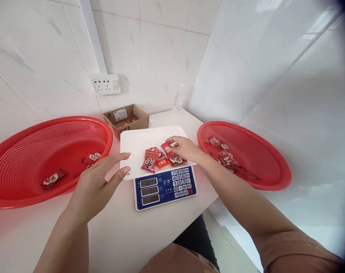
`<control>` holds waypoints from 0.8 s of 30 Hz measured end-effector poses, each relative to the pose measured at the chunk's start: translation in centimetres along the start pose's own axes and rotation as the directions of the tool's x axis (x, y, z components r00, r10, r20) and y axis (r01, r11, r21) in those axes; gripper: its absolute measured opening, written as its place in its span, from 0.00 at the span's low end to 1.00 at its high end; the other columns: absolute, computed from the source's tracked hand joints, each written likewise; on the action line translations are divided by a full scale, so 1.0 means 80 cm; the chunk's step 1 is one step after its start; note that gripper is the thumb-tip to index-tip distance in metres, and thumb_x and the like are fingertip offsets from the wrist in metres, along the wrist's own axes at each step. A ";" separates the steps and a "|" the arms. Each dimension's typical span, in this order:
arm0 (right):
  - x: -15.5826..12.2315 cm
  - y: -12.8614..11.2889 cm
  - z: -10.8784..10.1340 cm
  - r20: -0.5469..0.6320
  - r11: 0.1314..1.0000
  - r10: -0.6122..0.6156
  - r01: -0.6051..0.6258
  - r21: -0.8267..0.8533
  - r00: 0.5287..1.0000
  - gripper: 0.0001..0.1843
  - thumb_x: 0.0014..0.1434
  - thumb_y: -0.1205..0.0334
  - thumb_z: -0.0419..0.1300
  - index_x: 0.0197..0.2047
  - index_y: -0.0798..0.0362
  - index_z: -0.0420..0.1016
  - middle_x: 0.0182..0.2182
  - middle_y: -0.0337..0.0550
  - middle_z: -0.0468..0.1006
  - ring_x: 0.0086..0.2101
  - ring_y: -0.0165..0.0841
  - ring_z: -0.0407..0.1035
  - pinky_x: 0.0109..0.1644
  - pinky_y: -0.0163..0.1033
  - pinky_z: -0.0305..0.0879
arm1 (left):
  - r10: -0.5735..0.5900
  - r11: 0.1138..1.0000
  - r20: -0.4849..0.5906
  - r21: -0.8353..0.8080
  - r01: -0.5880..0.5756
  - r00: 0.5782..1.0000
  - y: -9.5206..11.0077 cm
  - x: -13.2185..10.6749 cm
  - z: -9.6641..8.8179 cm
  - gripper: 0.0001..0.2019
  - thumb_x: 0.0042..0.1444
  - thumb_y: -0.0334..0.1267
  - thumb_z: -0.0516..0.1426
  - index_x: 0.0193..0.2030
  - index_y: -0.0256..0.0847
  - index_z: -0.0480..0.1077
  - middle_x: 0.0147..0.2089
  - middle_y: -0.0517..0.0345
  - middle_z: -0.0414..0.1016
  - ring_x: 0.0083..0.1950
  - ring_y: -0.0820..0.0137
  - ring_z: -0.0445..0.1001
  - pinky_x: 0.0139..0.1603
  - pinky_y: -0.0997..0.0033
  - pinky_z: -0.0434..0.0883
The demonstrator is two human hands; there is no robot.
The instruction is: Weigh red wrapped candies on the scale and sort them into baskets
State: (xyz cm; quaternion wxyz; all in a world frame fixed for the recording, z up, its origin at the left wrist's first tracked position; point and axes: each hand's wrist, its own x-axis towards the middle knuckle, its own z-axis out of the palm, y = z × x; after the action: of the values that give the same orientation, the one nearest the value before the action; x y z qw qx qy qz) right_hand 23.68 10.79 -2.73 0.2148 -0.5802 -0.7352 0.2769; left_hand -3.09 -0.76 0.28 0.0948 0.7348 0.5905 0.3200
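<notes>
A white weighing pan sits on a digital scale with a blue keypad panel; its top display seems to read 0.065. Several red snack packets lie together on the pan, one with large black lettering. My right hand reaches over the pan's right side, its thumb and fingers closed on a small red packet. Part of another packet lies under that hand. My left hand holds nothing; its thumb and fingers are spread by the pan's left edge.
A large red perforated basket on the left and another red basket on the right each hold several red packets. Behind the scale stand an open cardboard box and a clear plastic object. A tiled wall carries a socket.
</notes>
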 end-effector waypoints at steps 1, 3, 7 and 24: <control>0.000 -0.003 -0.002 0.010 0.996 0.042 -0.042 0.072 0.999 0.18 0.53 0.73 0.57 0.47 0.52 0.75 0.48 0.45 0.77 0.38 0.32 0.74 0.43 0.39 0.71 | 0.003 1.000 -0.002 0.000 -0.003 1.000 0.000 0.000 0.000 0.20 0.58 0.56 0.50 0.52 0.54 0.70 0.51 0.60 0.77 0.42 0.64 0.78 0.35 0.69 0.74; -0.001 -0.010 -0.006 0.066 0.971 0.118 -0.129 0.202 0.991 0.17 0.54 0.73 0.56 0.47 0.53 0.75 0.46 0.46 0.78 0.35 0.31 0.75 0.40 0.37 0.71 | 0.008 1.000 -0.007 0.003 -0.008 1.000 0.000 0.001 0.000 0.19 0.58 0.56 0.50 0.51 0.54 0.70 0.50 0.60 0.77 0.40 0.64 0.78 0.35 0.69 0.74; -0.006 -0.013 -0.006 0.075 0.990 0.142 -0.143 0.013 0.987 0.15 0.57 0.65 0.57 0.47 0.53 0.77 0.42 0.46 0.80 0.35 0.34 0.76 0.40 0.39 0.71 | 0.016 1.000 -0.010 0.020 -0.016 1.000 0.000 0.001 0.002 0.19 0.58 0.56 0.49 0.51 0.54 0.70 0.49 0.61 0.78 0.29 0.70 0.76 0.33 0.69 0.74; -0.019 -0.010 -0.004 0.087 0.952 -0.009 0.035 -0.304 0.996 0.11 0.59 0.58 0.56 0.45 0.46 0.72 0.29 0.38 0.79 0.29 0.33 0.70 0.33 0.36 0.58 | -0.019 1.000 0.037 0.011 0.019 0.999 -0.004 0.002 0.004 0.19 0.58 0.57 0.50 0.52 0.56 0.69 0.52 0.61 0.77 0.21 0.74 0.71 0.34 0.68 0.74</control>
State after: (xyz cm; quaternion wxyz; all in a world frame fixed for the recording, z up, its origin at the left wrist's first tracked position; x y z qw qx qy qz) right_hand 23.68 9.20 -1.97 0.0945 -0.5860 -0.7839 0.1821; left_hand -3.15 -0.46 -0.10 0.1049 0.7355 0.5973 0.3021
